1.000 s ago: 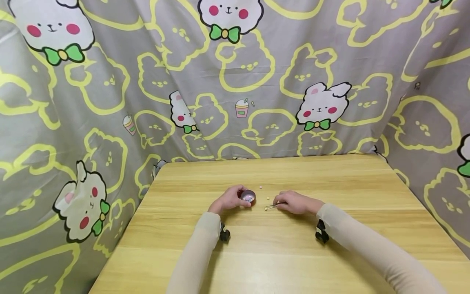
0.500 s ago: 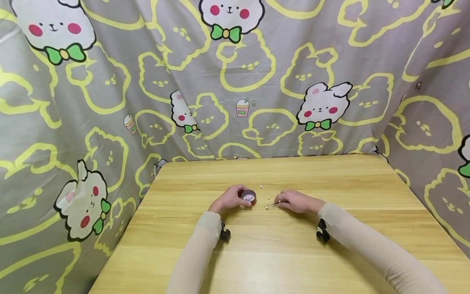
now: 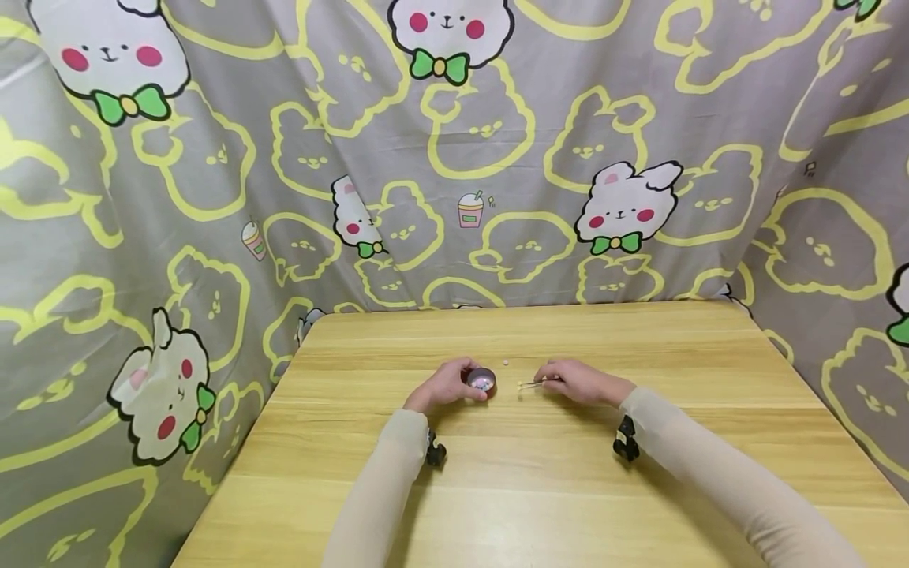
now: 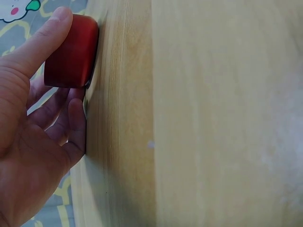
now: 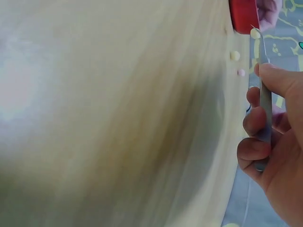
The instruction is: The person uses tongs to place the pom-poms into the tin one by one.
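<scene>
My left hand (image 3: 449, 382) holds a small round red tin (image 4: 73, 52) by its side, thumb on one side and fingers on the other. Several small coloured beads (image 3: 483, 386) lie inside the tin. My right hand (image 3: 578, 380) pinches a pair of metal tweezers (image 5: 265, 101) between thumb and fingers. At the tweezer tips is a yellow bead (image 5: 255, 33), raised off the table and short of the tin. A second yellow bead (image 5: 235, 56) rests on the tabletop below the tips. Beside it lies a pink bead (image 5: 241, 72).
The wooden table (image 3: 497, 489) spreads around both hands. A grey curtain (image 3: 398, 142) with cartoon rabbits hangs behind it and at both sides. Black wrist mounts (image 3: 626, 440) sit at the sleeve cuffs.
The right hand has moved slightly away from the person, and the tweezers have lifted the yellow bead off the table. The left hand and the tin have stayed in place.
</scene>
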`<state>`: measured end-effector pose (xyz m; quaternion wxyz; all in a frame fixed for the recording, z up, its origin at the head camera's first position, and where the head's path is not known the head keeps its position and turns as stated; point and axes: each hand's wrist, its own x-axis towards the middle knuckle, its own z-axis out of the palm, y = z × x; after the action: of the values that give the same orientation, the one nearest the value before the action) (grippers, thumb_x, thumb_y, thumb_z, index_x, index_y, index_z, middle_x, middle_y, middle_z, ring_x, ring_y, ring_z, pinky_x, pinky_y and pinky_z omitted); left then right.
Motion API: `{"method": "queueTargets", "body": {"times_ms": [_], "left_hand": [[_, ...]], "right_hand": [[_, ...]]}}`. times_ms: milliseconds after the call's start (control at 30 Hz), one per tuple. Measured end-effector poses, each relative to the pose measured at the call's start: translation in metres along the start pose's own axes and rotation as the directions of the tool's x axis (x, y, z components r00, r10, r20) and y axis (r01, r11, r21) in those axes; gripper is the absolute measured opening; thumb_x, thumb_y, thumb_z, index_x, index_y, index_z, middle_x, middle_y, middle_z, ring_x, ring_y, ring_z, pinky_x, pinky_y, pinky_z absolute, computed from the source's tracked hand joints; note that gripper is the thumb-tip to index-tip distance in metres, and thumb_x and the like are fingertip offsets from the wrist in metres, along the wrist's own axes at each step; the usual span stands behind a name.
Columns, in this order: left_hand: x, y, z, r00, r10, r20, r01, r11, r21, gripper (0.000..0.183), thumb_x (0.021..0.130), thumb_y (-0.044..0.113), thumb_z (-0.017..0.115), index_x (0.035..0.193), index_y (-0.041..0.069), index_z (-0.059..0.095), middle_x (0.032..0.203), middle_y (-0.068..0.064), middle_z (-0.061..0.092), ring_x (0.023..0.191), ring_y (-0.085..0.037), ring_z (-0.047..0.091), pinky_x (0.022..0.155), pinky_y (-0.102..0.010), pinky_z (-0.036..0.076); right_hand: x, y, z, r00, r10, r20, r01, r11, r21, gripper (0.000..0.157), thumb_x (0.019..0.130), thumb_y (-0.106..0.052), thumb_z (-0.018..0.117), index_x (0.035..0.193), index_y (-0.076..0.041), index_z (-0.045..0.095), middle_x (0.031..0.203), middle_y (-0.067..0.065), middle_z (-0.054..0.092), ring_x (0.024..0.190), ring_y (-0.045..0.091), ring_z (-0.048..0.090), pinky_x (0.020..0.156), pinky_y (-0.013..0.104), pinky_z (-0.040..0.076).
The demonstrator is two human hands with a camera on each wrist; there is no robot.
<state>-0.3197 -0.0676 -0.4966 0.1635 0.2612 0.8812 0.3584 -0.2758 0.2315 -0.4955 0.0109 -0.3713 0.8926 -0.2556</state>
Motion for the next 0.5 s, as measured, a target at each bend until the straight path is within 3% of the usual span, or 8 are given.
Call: {"method": "queueTargets", "body": {"times_ms": [200,500], "left_hand": [[-0.001,-0.002,0.003,1.0,-0.006,-0.003,0.006,1.0,-0.025,0.05,0.074,0.025,0.082,0.116,0.011,0.059,0.105,0.0,0.06,0.095,-0.015,0.055,0.087,-0.033,0.043],[-0.002,-0.001,0.002,1.0,-0.016,-0.003,0.016,0.999,-0.04,0.051,0.074,0.025,0.082,0.116,0.011,0.058,0.105,0.0,0.06,0.097,-0.015,0.055,0.089,-0.034,0.043]], "right_hand": [[0.004,0.002,-0.005,1.0,0.006,-0.012,-0.006,1.0,0.007,0.016,0.094,-0.01,0.056,0.106,-0.01,0.067,0.089,-0.003,0.057,0.077,0.011,0.052,0.071,0.033,0.045],[0.014,0.005,-0.017,1.0,0.019,-0.021,-0.019,1.0,-0.001,0.017,0.096,-0.013,0.054,0.108,-0.009,0.066,0.093,-0.001,0.059,0.082,0.012,0.055,0.073,0.035,0.046]]}}
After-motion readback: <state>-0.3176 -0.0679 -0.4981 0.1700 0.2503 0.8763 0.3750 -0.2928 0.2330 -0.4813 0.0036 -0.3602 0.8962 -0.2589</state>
